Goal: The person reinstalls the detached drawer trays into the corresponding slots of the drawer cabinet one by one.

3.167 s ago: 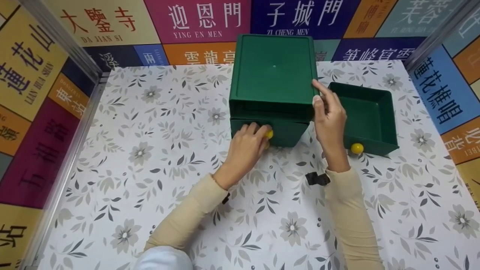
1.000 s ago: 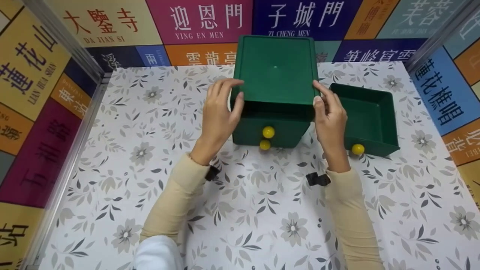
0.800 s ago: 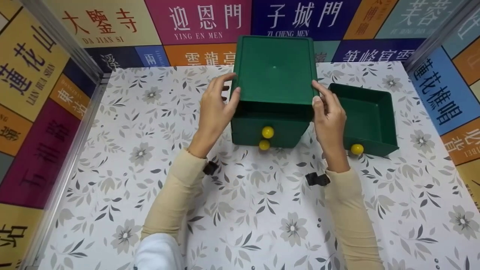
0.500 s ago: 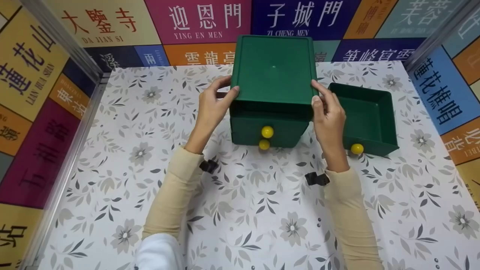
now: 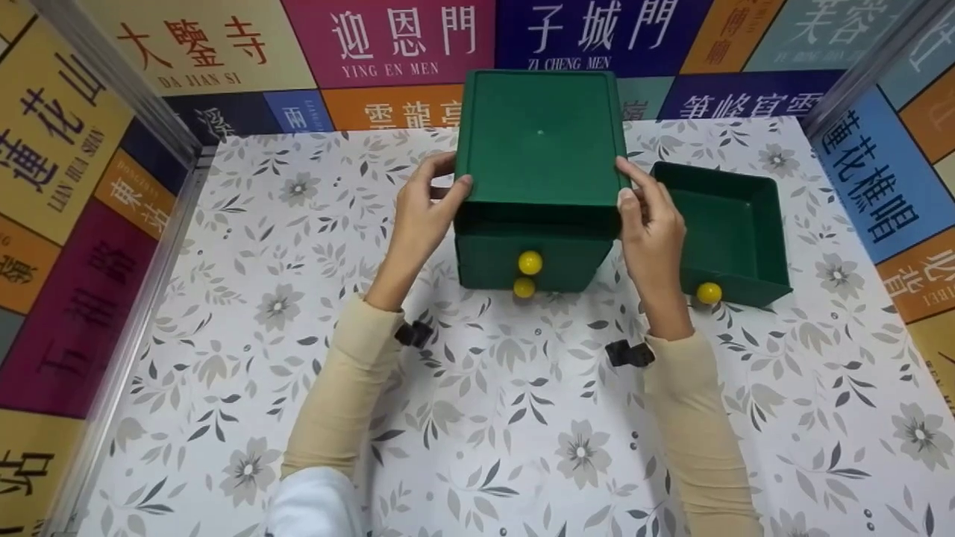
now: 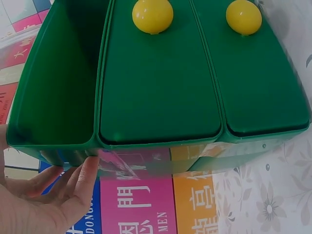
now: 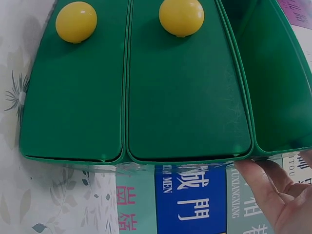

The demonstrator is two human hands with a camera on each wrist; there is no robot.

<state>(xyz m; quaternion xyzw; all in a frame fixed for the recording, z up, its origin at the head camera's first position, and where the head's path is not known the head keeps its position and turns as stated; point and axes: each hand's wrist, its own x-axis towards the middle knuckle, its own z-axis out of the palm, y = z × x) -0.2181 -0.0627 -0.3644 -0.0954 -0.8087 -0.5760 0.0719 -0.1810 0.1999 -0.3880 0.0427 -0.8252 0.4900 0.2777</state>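
A green drawer cabinet (image 5: 541, 134) stands on the floral cloth. Its top slot (image 6: 63, 73) is empty, while the two lower drawers (image 6: 161, 87) sit in place, each with a round yellow knob (image 5: 530, 262). My left hand (image 5: 424, 212) rests its fingertips and thumb against the cabinet's left side near the top edge. On the opposite side, my right hand (image 5: 655, 231) touches the upper right edge with fingertips and thumb. In the right wrist view, its thumb and fingers (image 7: 261, 183) lie along the side wall, not wrapped round it.
Right of the cabinet lies a removed green drawer (image 5: 727, 224), empty, its yellow knob (image 5: 709, 293) facing me. Behind rises a panel wall (image 5: 406, 37) with coloured sign blocks. More panels flank both sides of the patterned cloth (image 5: 298, 418).
My left hand has left the middle drawer's knob, where it was about three seconds ago, and moved up to the cabinet's left side. My right hand has stayed on the right side.
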